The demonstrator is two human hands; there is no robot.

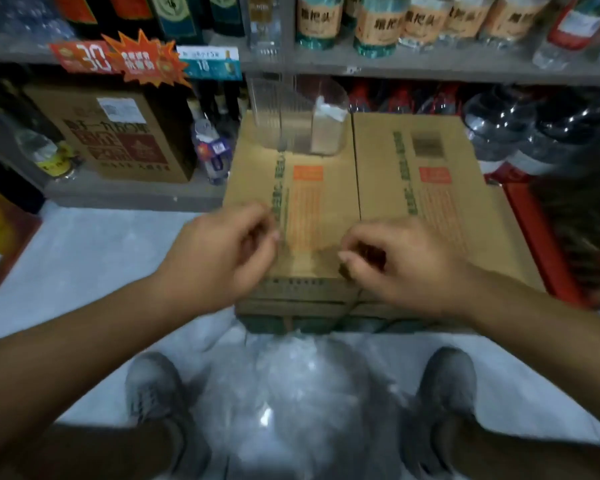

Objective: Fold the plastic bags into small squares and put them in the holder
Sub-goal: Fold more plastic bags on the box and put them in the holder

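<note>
My left hand (229,251) and my right hand (392,261) hover over the near end of a cardboard box (312,188), fingers curled. Each pinches an edge of a thin clear plastic bag (307,242) stretched between them; the bag is nearly see-through and blurred. A clear plastic holder (284,116) stands at the far end of the box, with a pale folded bag (328,114) in its right side. A heap of clear plastic bags (291,393) lies on the floor between my shoes.
A second cardboard box (430,181) lies side by side with the first, on its right. Shelves of bottles (378,26) and a carton (118,136) stand behind. A red crate (541,237) sits at the right. Pale floor shows to the left.
</note>
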